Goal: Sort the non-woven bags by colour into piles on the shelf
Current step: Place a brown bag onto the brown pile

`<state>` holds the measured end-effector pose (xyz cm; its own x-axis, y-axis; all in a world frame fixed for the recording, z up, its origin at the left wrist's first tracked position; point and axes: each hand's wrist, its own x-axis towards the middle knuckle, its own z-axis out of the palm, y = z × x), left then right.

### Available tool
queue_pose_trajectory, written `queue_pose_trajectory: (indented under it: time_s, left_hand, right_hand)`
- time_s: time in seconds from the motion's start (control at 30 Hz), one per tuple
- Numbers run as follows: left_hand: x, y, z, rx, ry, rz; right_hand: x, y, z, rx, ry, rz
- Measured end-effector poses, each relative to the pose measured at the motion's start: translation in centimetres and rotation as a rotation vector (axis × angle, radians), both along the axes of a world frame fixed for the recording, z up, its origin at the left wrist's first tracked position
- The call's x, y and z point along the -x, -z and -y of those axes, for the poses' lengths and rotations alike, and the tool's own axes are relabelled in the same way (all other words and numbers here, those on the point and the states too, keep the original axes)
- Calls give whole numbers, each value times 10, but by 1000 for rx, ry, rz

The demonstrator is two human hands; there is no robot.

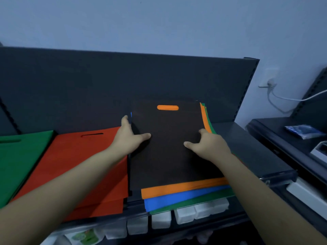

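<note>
A black non-woven bag (168, 152) lies on top of a mixed stack on the dark shelf (251, 149). Under it show the edges of an orange bag (184, 188), a blue bag (184, 198) and a green bag (191, 203). My left hand (130, 135) grips the black bag's left edge, thumb on top. My right hand (208, 144) holds its right edge, thumb on top and fingers at the side. To the left lies a red pile (79, 163), and a green pile (21, 160) at the far left.
The shelf's dark back panel (123, 82) rises behind the bags. White price-tag holders (184, 214) run along the front rail. A second dark shelf (283, 137) with a blue packet stands at right, and a wall socket (270, 82) with a white cable.
</note>
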<state>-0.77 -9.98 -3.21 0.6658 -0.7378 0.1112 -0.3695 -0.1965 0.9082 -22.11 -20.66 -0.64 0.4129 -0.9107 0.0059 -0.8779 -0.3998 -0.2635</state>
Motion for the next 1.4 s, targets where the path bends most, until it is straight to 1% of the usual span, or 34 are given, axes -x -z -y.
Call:
queue_pose_trajectory:
  time_s: [0.1, 0.2, 0.27, 0.33, 0.47, 0.53, 0.63, 0.7, 0.73, 0.77, 0.87, 0.93, 1.03, 1.17, 1.27, 1.4]
  left_hand:
    - [-2, 4, 0, 36, -32, -74]
    - [-3, 6, 1, 98, -39, -187]
    - [-1, 7, 1, 123, -45, -222]
    - [-1, 7, 0, 136, -71, -219]
    - [-7, 7, -3, 181, -157, -164]
    - [-6, 3, -6, 218, -169, -194]
    - [-7, -2, -10, 263, -112, -330]
    - [-10, -5, -15, 253, -80, -352]
    - [-13, -5, -18, 251, -67, -350]
    - [-15, -5, -21, 248, -61, -342]
    - [-24, -4, -32, 249, -80, -326]
    - [-31, -3, -39, 244, -104, -331]
    - [-37, -3, -48, 231, -116, -366]
    - [-40, -2, -55, 220, -119, -363]
    - [-52, -5, -66, 215, -127, -324]
    - [-83, -4, -95, 192, -120, -229]
  right_hand:
    - [-7, -1, -3, -21, -12, 8]
    - [-13, -2, -4, -80, -8, 36]
    - [-14, -7, -5, -131, 24, 94]
    - [-13, -14, -5, -203, 71, 205]
    - [-8, -22, 1, -354, 146, 507]
    - [-9, -21, 3, -425, 173, 622]
    - [-13, -17, 1, -483, 156, 631]
    - [-17, -16, -2, -500, 138, 628]
    - [-20, -15, -2, -476, 130, 618]
    - [-22, -16, -2, -428, 118, 585]
    - [-29, -17, -7, -300, 101, 367]
    - [-34, -15, -11, -289, 67, 341]
    - [-39, -12, -15, -265, 7, 399]
    - [-45, -12, -21, -325, -34, 618]
    - [-54, -15, -29, -363, -41, 724]
    - [-78, -21, -55, -465, -20, 852]
